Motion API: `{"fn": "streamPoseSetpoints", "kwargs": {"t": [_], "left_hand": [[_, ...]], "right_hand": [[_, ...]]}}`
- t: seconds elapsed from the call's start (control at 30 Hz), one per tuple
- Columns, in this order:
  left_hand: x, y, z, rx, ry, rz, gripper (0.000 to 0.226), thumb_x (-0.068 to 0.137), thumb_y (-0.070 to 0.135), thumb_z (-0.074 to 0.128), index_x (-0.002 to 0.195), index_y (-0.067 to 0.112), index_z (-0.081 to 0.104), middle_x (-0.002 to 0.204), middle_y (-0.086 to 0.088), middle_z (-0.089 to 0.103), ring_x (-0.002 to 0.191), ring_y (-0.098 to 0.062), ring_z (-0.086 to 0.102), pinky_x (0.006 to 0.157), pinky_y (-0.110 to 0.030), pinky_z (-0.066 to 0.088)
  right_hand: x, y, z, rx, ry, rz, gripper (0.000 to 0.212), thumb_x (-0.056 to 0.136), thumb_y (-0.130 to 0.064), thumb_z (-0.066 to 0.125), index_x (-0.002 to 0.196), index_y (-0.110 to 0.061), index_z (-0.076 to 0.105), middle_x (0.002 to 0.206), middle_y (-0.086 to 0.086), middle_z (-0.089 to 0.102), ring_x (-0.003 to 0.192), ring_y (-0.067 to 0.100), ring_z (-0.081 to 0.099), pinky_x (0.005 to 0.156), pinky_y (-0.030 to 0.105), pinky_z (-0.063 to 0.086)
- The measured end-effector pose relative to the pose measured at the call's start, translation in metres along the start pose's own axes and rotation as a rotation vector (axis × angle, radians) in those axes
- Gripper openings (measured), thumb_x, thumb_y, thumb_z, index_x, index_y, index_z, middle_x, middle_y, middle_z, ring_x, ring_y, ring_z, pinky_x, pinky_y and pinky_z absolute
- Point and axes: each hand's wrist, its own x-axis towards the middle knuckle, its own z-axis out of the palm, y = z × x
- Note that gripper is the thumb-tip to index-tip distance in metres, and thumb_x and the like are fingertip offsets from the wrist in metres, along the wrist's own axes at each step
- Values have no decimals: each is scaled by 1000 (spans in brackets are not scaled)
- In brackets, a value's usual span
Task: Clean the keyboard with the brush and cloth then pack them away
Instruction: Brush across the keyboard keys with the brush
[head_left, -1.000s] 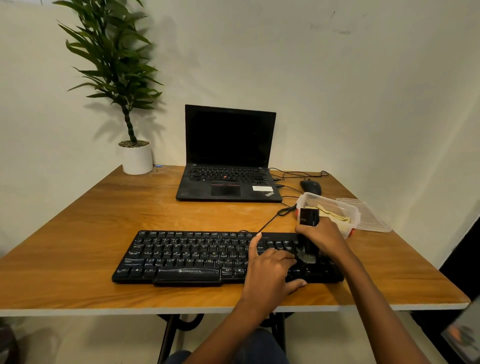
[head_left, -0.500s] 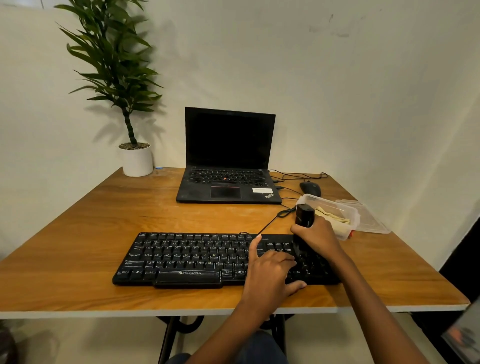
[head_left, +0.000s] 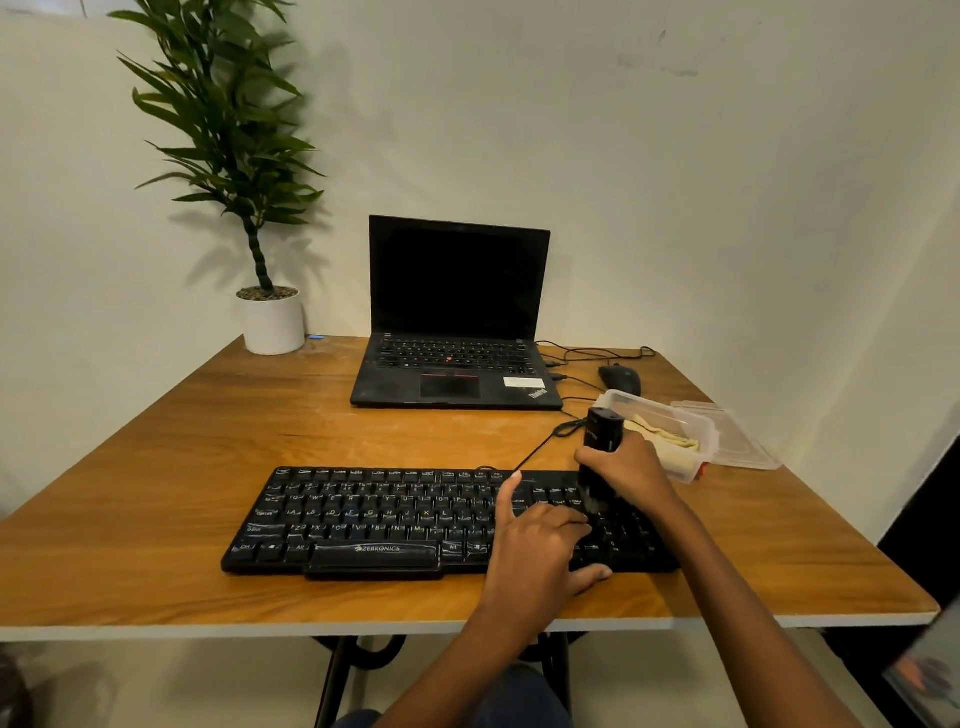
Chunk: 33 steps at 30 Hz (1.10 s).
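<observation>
While the right hand grips the brush on the keyboard, left hand resting open, rough strokes could pop keys.

One wide-angle camera, worn on the person's head, gives the only view. It sits above the near edge of the desk and faces forward and down. The keyboard lies close beneath it, in the lower middle. The laptop and the wall stand farther off. The forearms enter from the bottom edge, right of centre.
</observation>
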Motion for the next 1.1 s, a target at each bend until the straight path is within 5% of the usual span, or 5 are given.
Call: {"fn": "streamPoseSetpoints", "kwargs": {"t": [0.5,0.6,0.73,0.9,1.1], "left_hand": [[1,0,0,-9,6,-11,41,60,69,70,83,34,73,88,23,68,83,5,63,111,-44,7],[0,-1,0,-11,-9,-9,41,61,69,68,83,34,73,88,23,68,84,6,62,112,-43,5],[0,0,0,-13,-3,-7,41,61,68,68,83,34,73,88,23,68,84,6,63,112,-43,4],[-1,0,1,-9,-4,2,41,60,68,69,83,34,74,87,23,68,83,6,63,112,-43,5],[-1,1,1,-3,-2,2,41,60,68,70,83,34,73,88,23,69,84,5,63,111,-44,8]], "right_hand": [[1,11,-5,39,231,-182,15,80,-22,68,89,-17,56,82,3,60,78,16,55,74,34,48],[0,12,-5,125,105,-82,15,79,-19,69,79,-21,54,86,7,64,80,18,59,78,38,51],[2,14,-5,93,234,-135,22,80,-23,69,96,-15,56,84,-1,57,83,16,54,75,31,46],[-1,19,3,80,173,-161,14,80,-21,69,84,-14,57,75,-1,59,74,13,56,63,23,42],[1,17,-5,95,105,-116,14,79,-19,69,84,-16,57,80,1,61,79,17,58,69,27,45]]}}
